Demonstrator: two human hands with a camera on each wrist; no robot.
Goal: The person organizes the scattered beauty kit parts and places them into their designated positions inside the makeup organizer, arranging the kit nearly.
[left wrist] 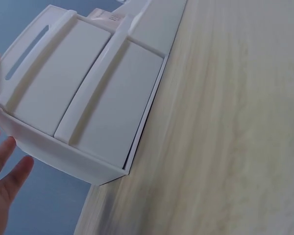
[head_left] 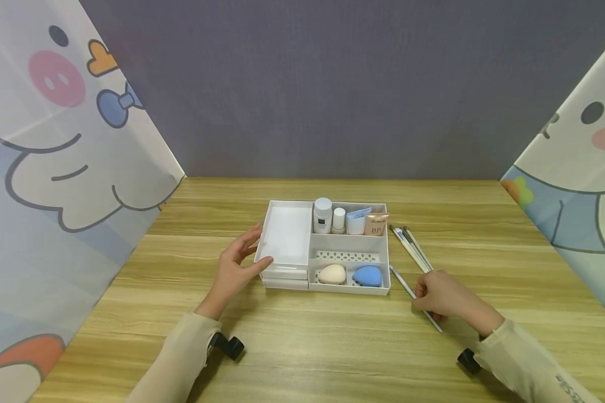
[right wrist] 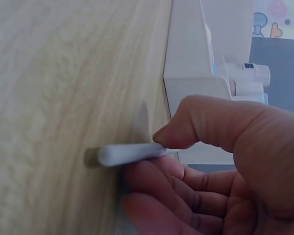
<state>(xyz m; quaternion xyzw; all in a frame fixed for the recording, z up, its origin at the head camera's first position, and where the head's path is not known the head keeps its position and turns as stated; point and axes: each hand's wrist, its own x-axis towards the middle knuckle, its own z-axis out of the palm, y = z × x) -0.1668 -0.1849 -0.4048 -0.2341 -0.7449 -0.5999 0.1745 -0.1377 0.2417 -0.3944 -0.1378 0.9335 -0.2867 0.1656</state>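
My right hand [head_left: 441,296] pinches a thin white makeup brush [head_left: 404,284] between thumb and fingers, low over the table to the right of a white organizer box [head_left: 350,289]. In the right wrist view the rounded end of the brush handle [right wrist: 122,154] points toward the camera. Several more makeup brushes [head_left: 412,246] lie just beyond that hand. At the box's left side is my left hand [head_left: 237,268], its fingers spread along the side and its thumb at the front corner. Two stacked drawers [left wrist: 108,93] show in the left wrist view.
In the box's back compartment stand a white bottle [head_left: 322,217], a small white-capped bottle [head_left: 339,220], a light blue tube [head_left: 358,222] and a tan tube [head_left: 376,224]. A cream sponge [head_left: 332,274] and a blue sponge [head_left: 367,276] sit in front. A grey panel [head_left: 333,89] stands behind the table.
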